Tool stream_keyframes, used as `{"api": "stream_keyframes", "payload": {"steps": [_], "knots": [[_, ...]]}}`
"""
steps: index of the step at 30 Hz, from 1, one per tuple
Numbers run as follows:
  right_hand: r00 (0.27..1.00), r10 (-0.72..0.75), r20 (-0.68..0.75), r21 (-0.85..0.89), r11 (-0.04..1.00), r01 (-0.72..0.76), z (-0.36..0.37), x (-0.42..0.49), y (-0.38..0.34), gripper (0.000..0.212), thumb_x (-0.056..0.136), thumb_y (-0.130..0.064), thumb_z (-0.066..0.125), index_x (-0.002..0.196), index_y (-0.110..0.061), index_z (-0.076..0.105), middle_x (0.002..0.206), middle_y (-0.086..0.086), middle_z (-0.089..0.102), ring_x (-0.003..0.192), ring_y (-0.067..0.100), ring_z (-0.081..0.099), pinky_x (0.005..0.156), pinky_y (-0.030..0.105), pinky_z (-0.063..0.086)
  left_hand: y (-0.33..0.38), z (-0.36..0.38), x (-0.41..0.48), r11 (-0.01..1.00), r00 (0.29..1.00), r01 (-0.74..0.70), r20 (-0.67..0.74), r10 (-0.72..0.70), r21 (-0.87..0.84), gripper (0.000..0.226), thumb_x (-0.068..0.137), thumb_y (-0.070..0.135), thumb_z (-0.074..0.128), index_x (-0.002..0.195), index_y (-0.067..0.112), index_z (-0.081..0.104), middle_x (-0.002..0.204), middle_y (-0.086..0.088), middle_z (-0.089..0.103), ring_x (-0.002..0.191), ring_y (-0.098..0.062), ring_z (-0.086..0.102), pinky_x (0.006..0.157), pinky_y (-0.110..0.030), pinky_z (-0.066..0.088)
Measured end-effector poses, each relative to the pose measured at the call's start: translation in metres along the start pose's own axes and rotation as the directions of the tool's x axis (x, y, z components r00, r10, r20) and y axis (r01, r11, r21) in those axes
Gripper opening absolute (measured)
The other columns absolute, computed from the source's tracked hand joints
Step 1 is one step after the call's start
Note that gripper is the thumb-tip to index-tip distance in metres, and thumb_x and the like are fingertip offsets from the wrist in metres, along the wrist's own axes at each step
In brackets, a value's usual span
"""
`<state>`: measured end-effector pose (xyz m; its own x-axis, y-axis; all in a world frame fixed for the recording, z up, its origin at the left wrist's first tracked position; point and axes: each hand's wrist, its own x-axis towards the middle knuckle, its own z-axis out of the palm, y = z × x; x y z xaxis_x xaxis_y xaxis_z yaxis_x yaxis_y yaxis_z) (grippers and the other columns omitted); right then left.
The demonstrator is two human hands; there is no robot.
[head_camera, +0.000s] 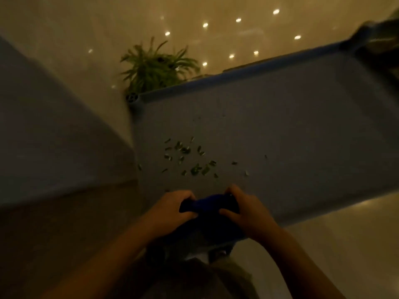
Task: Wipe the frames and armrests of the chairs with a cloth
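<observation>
A dark blue cloth (210,214) is bunched between both my hands at the near edge of a grey flat surface (280,137) with a blue frame rail (237,71) along its far side. My left hand (170,209) grips the cloth's left end. My right hand (246,209) grips its right end. Several small green leaf scraps (190,157) lie scattered on the surface just beyond my hands. The scene is dim and blurred.
A green potted plant (155,67) stands on the glossy floor beyond the surface's far left corner (133,98). Another grey surface (54,137) fills the left side. A dark blurred object (380,39) sits at the top right. Ceiling lights reflect off the floor.
</observation>
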<state>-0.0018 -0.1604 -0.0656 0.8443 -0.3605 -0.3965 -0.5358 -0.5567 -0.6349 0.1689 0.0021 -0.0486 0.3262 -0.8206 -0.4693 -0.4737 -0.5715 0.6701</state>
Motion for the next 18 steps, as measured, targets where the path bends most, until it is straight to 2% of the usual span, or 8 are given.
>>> {"api": "stream_keyframes", "payload": {"steps": [2, 4, 8, 11, 15, 16, 18], "knots": [[0.992, -0.064, 0.110, -0.053, 0.996, 0.070, -0.013, 0.003, 0.004, 0.031, 0.089, -0.038, 0.065, 0.108, -0.024, 0.046, 0.096, 0.001, 0.063, 0.078, 0.017, 0.059, 0.062, 0.028, 0.046, 0.008, 0.016, -0.013, 0.998, 0.998, 0.055, -0.041, -0.056, -0.014, 0.013, 0.083, 0.025, 0.070, 0.093, 0.025, 0.062, 0.089, 0.010, 0.061, 0.080, -0.002, 0.057, 0.067, -0.020, 0.045], [0.964, -0.114, 0.240, -0.145, 0.978, 0.152, -0.022, 0.008, 0.005, 0.032, 0.089, -0.037, 0.065, 0.109, -0.024, 0.045, 0.098, 0.004, 0.063, 0.077, 0.018, 0.056, 0.063, 0.031, 0.044, 0.012, 0.032, -0.024, 0.995, 0.991, 0.096, -0.094, -0.094, 0.019, 0.011, 0.083, 0.023, 0.068, 0.092, 0.021, 0.061, 0.091, 0.004, 0.059, 0.081, -0.008, 0.056, 0.068, -0.025, 0.044], [0.941, -0.173, 0.291, -0.273, 0.928, 0.255, -0.022, 0.009, 0.001, 0.031, 0.089, -0.036, 0.063, 0.107, -0.022, 0.042, 0.095, 0.006, 0.061, 0.076, 0.023, 0.057, 0.060, 0.034, 0.043, 0.015, 0.050, -0.029, 0.987, 0.972, 0.151, -0.188, -0.140, 0.048, 0.010, 0.081, 0.016, 0.065, 0.089, 0.016, 0.059, 0.091, -0.001, 0.057, 0.081, -0.014, 0.054, 0.068, -0.026, 0.036], [0.950, -0.240, 0.202, -0.367, 0.881, 0.300, -0.016, 0.004, -0.001, 0.031, 0.090, -0.037, 0.060, 0.106, -0.019, 0.041, 0.104, 0.007, 0.052, 0.081, 0.025, 0.056, 0.061, 0.034, 0.041, 0.017, 0.061, -0.032, 0.976, 0.951, 0.196, -0.258, -0.167, 0.090, 0.016, 0.082, 0.017, 0.064, 0.097, 0.017, 0.058, 0.100, -0.003, 0.056, 0.092, -0.019, 0.054, 0.073, -0.027, 0.037], [0.943, -0.322, 0.084, -0.427, 0.844, 0.326, -0.014, -0.008, -0.005, 0.037, 0.088, -0.035, 0.065, 0.112, -0.015, 0.045, 0.115, 0.009, 0.046, 0.100, 0.027, 0.051, 0.077, 0.033, 0.045, 0.029, 0.077, -0.060, 0.976, 0.896, 0.217, -0.395, -0.204, -0.013, 0.037, 0.084, 0.023, 0.065, 0.119, 0.019, 0.054, 0.117, -0.004, 0.054, 0.111, -0.018, 0.049, 0.087, -0.027, 0.037], [0.936, -0.349, 0.038, -0.419, 0.845, 0.333, -0.016, -0.013, -0.007, 0.039, 0.087, -0.033, 0.066, 0.116, -0.014, 0.046, 0.119, 0.011, 0.046, 0.106, 0.030, 0.050, 0.083, 0.036, 0.047, 0.032, 0.082, -0.069, 0.976, 0.859, 0.213, -0.469, -0.205, -0.036, 0.044, 0.083, 0.024, 0.067, 0.124, 0.018, 0.052, 0.122, -0.005, 0.054, 0.114, -0.019, 0.048, 0.092, -0.029, 0.038], [0.890, -0.454, -0.052, -0.381, 0.832, 0.402, -0.010, -0.030, -0.019, 0.043, 0.087, -0.026, 0.066, 0.123, -0.012, 0.047, 0.124, 0.015, 0.047, 0.113, 0.036, 0.049, 0.087, 0.042, 0.048, 0.041, 0.093, -0.093, 0.972, 0.736, 0.199, -0.637, -0.231, -0.123, 0.046, 0.082, 0.021, 0.068, 0.126, 0.014, 0.053, 0.123, -0.009, 0.056, 0.113, -0.022, 0.052, 0.094, -0.031, 0.041]]}}
